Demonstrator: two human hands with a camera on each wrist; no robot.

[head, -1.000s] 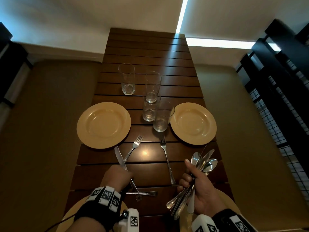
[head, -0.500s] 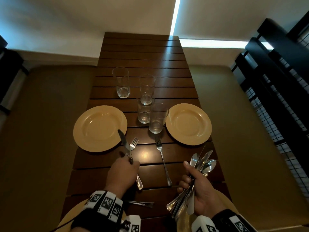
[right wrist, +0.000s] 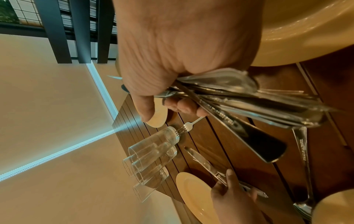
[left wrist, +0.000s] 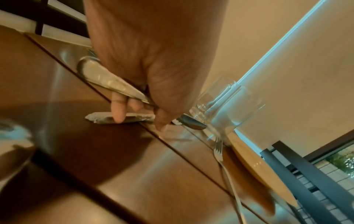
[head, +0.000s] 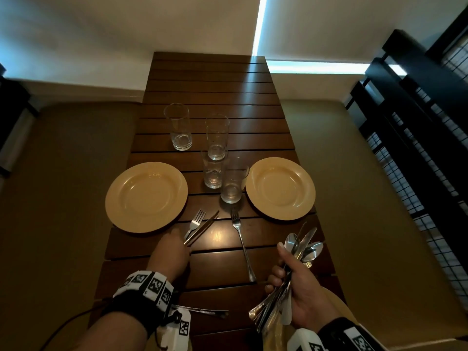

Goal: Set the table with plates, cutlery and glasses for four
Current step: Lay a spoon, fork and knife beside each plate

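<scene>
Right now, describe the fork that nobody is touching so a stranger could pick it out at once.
Start at the right-hand yellow plate on the slatted wooden table. Just left of its near rim a lone fork lies flat, tines toward the nearest glass. Unlike the other fork, it has no knife beside it and no hand on it.

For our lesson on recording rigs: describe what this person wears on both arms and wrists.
Each bare forearm carries a black wrist strap ringed with white blocks bearing black square code markers. A white marked camera housing hangs beneath the left wrist, with a thin black cable. No sleeves are visible.
</scene>
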